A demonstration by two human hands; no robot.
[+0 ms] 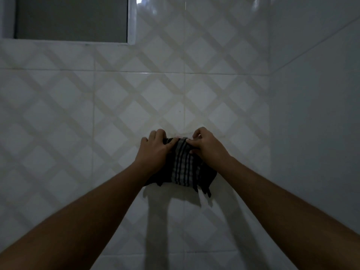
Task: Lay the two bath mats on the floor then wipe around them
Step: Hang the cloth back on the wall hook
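Currently looking at a tiled wall [78, 114], white tiles with a beige diagonal lattice pattern, low light. Top left: a window [72, 16] with a white frame, pane dark grey. Both bare forearms reach up from the bottom corners and meet a little right of centre. Left hand [155, 149] lies over the left part of a dark cloth [184, 168], fingers spread and curled onto its top edge, gripping the fabric. The cloth is black with a band of grey and white vertical stripes down the middle; it hangs bunched against the wall, its ragged lower edge loose, and it throws a shadow on the tiles below. Right hand [206, 143] pinches the cloth's top edge on the right, fingers bent in tight. Far right: a plain white side wall [315, 133] meets the tiled one at a corner. No bath mats in view.
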